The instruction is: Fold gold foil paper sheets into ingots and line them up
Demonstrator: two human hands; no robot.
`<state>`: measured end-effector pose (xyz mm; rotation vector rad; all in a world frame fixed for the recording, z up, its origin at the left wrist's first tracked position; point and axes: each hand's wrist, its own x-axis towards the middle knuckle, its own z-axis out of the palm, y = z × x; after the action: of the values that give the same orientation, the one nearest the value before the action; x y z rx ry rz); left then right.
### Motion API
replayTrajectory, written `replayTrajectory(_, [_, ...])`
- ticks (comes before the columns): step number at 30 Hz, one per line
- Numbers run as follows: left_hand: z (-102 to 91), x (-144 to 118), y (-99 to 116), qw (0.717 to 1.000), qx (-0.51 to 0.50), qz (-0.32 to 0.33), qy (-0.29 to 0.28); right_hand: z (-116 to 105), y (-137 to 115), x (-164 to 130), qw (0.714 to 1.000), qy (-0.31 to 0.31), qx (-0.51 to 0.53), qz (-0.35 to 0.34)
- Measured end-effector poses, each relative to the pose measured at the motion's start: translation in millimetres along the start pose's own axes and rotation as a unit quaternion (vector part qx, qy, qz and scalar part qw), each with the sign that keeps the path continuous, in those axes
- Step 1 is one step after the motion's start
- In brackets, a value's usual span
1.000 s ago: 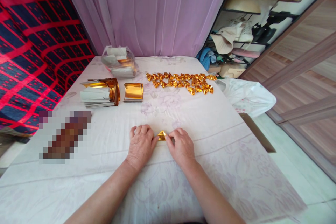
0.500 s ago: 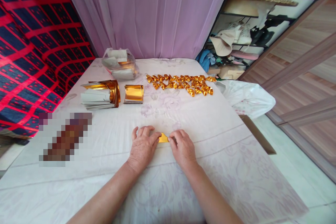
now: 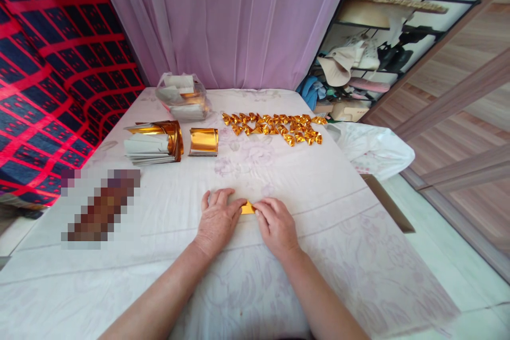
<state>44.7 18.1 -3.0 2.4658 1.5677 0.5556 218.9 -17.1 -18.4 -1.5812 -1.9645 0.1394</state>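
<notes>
- Both hands are working one small gold foil piece flat against the white sheet-covered worktop, right in the near middle of it.
- The left hand is lying knuckles-up with fingers curled loosely, thumb and forefinger tip pinching the left end of the gold foil piece.
- The right hand is doing the same on the right end, fingers bent and pressing down. Only a little triangle of foil is showing between them, so I can't tell exactly which fold it's at.
- Beyond the gold foil piece, towards the curtain, a whole row of folded gold pieces is sitting there, looking finished, so I'd guess a good batch is already done.
- Left of that row, a curled gold foil sheet and a stack of unfolded foil papers are waiting, plus a clear plastic bag of papers behind them. Looks like plenty is left to fold.
- A white plastic bag is hanging off the worktop's right edge.
</notes>
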Motion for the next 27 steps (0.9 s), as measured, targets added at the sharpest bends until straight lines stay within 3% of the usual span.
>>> replayTrajectory(6, [2.3,0,-2,1.0,0.002,0.007,0.006,-1,-10,-5,0.991,-0.064,-0.109,-0.032])
replayTrajectory(16, [0.9,-1,0,0.999,0.027,0.012,0.015,2,-11,-3,0.989,-0.06,-0.132,-0.011])
replayTrajectory(27, [0.9,-1,0,0.999,0.033,0.008,0.015,-19,4,-26,0.987,-0.045,-0.155,-0.021])
